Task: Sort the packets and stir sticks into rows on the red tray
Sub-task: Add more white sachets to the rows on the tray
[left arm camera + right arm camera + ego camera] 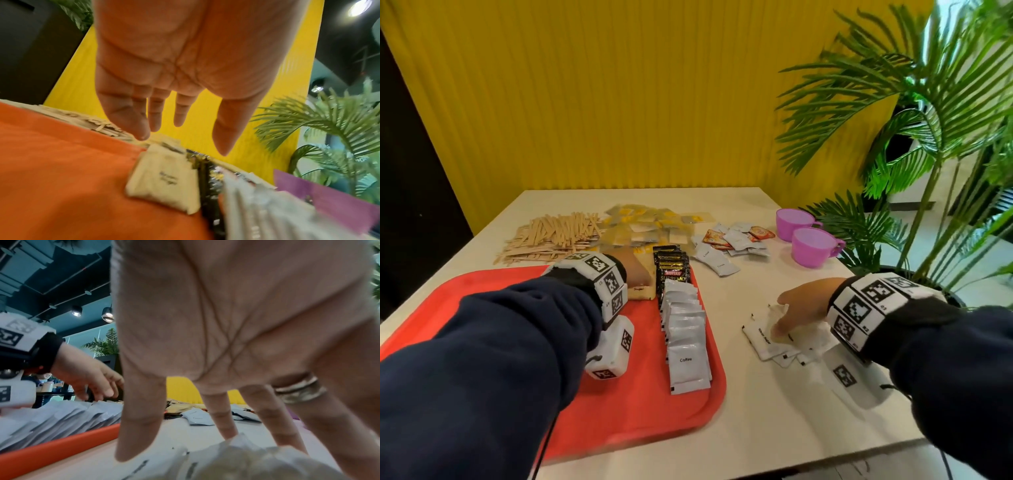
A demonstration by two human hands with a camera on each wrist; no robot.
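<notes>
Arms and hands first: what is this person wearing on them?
Both arms have dark navy sleeves. Each wrist carries a black band set with white blocks printed with black square codes, and a white boxy camera unit underneath with a thin black cable. The left hand is bare; the right hand wears a metal ring.

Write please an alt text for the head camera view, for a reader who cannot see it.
Two hands sort packets: the left hand hovers open over a red tray holding a row of coffee packets, while the right hand presses on white sugar packets on the table. Behind lie wooden stir sticks and two purple cups.
</notes>
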